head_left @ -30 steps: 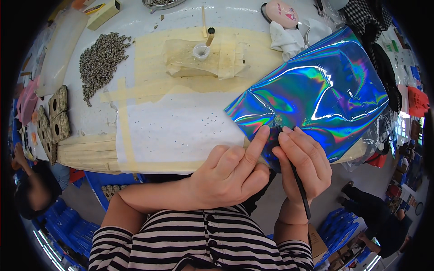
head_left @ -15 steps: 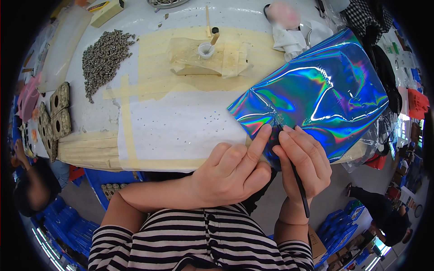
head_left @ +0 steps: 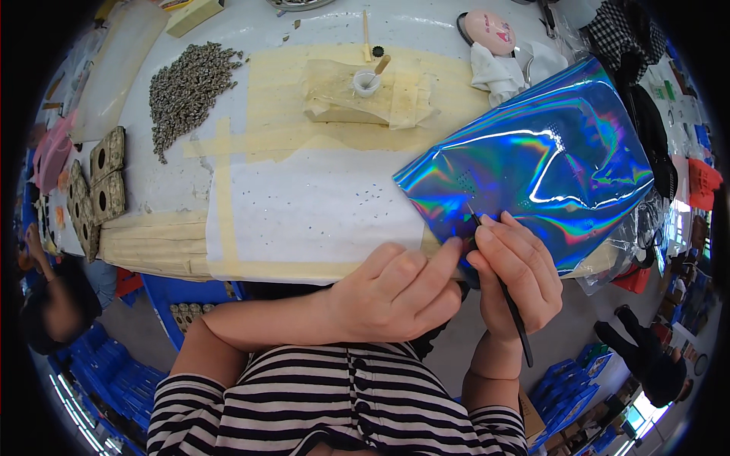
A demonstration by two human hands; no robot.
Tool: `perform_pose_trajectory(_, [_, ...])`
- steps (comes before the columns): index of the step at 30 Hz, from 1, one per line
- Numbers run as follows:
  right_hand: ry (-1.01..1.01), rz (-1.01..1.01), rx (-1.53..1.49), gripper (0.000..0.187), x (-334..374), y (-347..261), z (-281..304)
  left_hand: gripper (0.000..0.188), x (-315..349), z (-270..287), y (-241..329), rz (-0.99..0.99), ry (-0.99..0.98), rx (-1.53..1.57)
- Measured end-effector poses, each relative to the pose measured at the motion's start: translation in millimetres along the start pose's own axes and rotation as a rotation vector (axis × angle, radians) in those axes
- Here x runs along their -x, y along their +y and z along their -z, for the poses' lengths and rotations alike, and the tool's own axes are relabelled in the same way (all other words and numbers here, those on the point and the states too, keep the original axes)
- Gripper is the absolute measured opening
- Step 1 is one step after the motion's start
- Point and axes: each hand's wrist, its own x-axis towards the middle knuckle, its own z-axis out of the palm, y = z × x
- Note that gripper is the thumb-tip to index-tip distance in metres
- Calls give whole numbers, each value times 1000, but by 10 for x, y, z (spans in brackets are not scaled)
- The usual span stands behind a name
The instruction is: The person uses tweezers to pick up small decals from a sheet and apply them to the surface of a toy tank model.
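Note:
My right hand (head_left: pixel 521 273) is closed round a slim black pointed tool (head_left: pixel 515 323). Its fine tip touches or hovers just over a shiny blue holographic sheet (head_left: pixel 601 159), near a cluster of tiny specks (head_left: pixel 465 181); I cannot tell which. My left hand (head_left: pixel 399 296) is beside it, the index fingertip at the sheet's front edge and the other fingers curled in. Whether it pinches that edge is hidden. Left of the sheet, tiny dark chips (head_left: pixel 365 197) lie scattered over white paper (head_left: pixel 289 232) taped to the table.
Behind the paper, a small clear cup (head_left: pixel 366 85) with a stick sits on a tape-covered block (head_left: pixel 342 114). A heap of small metallic pieces (head_left: pixel 190 95) lies at back left, patterned blocks with round holes (head_left: pixel 106 167) nearer. A pink round object (head_left: pixel 489 32) rests on white cloth (head_left: pixel 494 72).
My left index finger has drawn back from the sheet's surface to its front edge. The sheet's near-left corner looks smoother. The view has shifted slightly; the tool stays in my right hand.

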Motion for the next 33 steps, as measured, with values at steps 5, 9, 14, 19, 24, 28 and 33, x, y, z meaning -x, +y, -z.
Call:
perform_pose_trajectory(5, [-107, 101, -49, 26, -135, -57, -49, 29, 224, -4, -69, -179, 340, 416])
perform_pose_trajectory(9, [-180, 172, -15, 25, -177, -128, -150, 30, 262, 71, -84, -144, 355, 447])
perform_pose_trajectory(14, [-189, 74, -70, 25, -169, -192, -146, 30, 225, 157, -69, -88, 372, 407])
perform_pose_trajectory(19, [-175, 51, -93, 26, -154, -199, -110, 34, 214, 187, -102, -65, 354, 339])
perform_pose_trajectory(24, [-41, -40, -134, 23, -108, -151, 33, 35, 162, 252, -98, 5, 255, 196])
perform_pose_trajectory(28, [34, -100, -41, 25, -44, -46, 34, 36, 19, 271, -59, 100, 72, 82])
perform_pose_trajectory(33, [28, -95, 25, 25, -28, -22, 5, 41, -125, 264, -76, 162, -144, 33])
